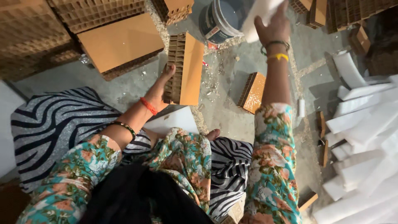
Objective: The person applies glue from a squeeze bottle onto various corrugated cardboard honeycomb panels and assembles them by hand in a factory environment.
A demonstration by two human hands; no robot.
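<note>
Left hand: the left hand is closed on the near end of an orange honeycomb board, thumb laid along its cellular edge; the board is held tilted, its smooth face turned right.
Right hand: the right hand is raised far ahead and gripped around a white foam strip, whose upper part is cut off by the top edge.
Open room: a bare patch of grey floor is seen between the two hands – littered with small white chips; no clear strip is seen right of the right arm.
Boards counted: one is held; one small board lies between the hands, nearer the right forearm; one large board lies beyond the left hand – three told apart. Stacks further off cannot be counted.
Foam: a heap of white strips is piled right of the right arm; the number cannot be told.
Container: one bucket lies tipped just left of the right hand; its contents are hidden.
</note>
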